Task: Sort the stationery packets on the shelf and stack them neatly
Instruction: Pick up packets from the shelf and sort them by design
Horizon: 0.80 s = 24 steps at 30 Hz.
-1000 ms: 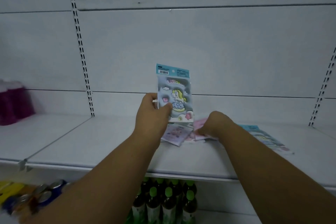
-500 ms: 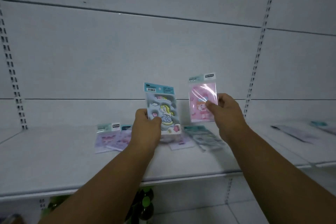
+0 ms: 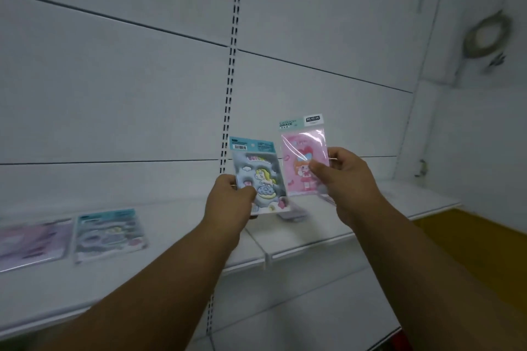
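1. Head view has both bare hands up in front of the shelving, each one pinching a packet
2. Left hand (image 3: 231, 196) is closed on the lower left edge of a clear plastic packet of puffy unicorn stickers with a teal header card and barcode (image 3: 258, 175), held upright and tilted a bit, thumb on the front
3. Right hand (image 3: 342, 177) grips the right side of a glossy pink packet with a cartoon girl and a pale header card (image 3: 303, 157), also upright, thumb across its front
4. Those two packets sit side by side, just about touching, pink one a little higher
5. Behind and below them a small purplish packet (image 3: 293, 214) lies flat on the white metal shelf (image 3: 182, 225), partly hidden by the held ones, can't make out the print
6. Well off to the left on the same shelf lies another teal-header sticker packet (image 3: 109, 234), flat, and right beside it a blurry lilac packet (image 3: 31, 245) at the frame edge
7. White back panels with a slotted upright strip (image 3: 232, 65) run behind everything
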Each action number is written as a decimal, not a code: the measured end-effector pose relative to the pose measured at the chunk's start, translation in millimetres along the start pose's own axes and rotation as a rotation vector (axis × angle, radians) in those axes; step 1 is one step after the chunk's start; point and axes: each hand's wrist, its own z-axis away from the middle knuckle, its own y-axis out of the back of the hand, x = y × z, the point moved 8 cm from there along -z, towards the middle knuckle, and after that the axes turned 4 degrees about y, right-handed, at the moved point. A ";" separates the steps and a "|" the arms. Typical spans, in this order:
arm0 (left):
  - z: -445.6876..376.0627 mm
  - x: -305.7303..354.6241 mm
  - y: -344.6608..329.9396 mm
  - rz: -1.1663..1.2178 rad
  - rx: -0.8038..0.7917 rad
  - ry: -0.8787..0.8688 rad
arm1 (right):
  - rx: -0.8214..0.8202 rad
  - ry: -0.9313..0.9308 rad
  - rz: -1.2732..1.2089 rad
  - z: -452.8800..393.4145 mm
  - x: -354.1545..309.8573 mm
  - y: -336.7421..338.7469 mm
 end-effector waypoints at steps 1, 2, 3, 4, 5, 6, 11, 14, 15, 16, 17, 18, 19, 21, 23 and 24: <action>-3.9 -2.7 -15.3 0.000 0.007 0.002 | -0.002 -0.001 0.007 -8.5 6.3 13.6; -8.6 -6.4 -26.2 -0.003 0.027 0.007 | -0.001 -0.001 0.016 -17.0 13.3 24.9; -13.8 -10.3 -33.1 -0.006 0.058 0.015 | 0.004 0.002 0.022 -25.1 21.2 33.6; -19.3 -13.7 -37.1 -0.007 0.094 0.025 | 0.009 0.005 0.032 -33.3 30.3 39.5; -25.3 -16.4 -39.2 -0.006 0.126 0.034 | 0.012 -0.003 0.037 -41.5 41.2 42.7; -32.6 -18.4 -39.7 -0.005 0.153 0.036 | 0.009 -0.027 0.034 -50.0 53.6 43.2; -62.5 -9.0 -36.1 0.010 0.204 -0.041 | -0.009 -0.135 0.072 -87.7 109.3 28.1; -70.1 4.0 -34.6 0.008 0.253 -0.105 | -0.079 -0.190 0.132 -106.8 136.4 6.1; -71.8 7.5 -35.9 0.005 0.264 -0.125 | -0.119 -0.212 0.181 -111.9 145.6 -2.4; -73.0 10.7 -38.1 -0.002 0.268 -0.143 | -0.160 -0.227 0.253 -117.7 153.8 -10.2; -74.0 13.1 -40.5 -0.010 0.266 -0.156 | -0.203 -0.242 0.327 -122.6 162.1 -17.3; -74.4 14.8 -43.2 -0.018 0.260 -0.163 | -0.244 -0.246 0.400 -126.4 168.2 -23.8; -74.3 16.3 -46.3 -0.019 0.247 -0.166 | -0.282 -0.235 0.476 -130.1 172.9 -29.4; -73.6 17.0 -53.9 -0.008 0.221 -0.161 | -0.346 -0.201 0.636 -136.2 180.3 -37.4; -74.7 15.6 -60.1 0.009 0.225 -0.163 | -0.399 -0.148 0.824 -141.1 185.8 -40.9; -74.7 13.8 -64.4 0.025 0.236 -0.159 | -0.426 -0.115 0.902 -143.7 188.7 -41.5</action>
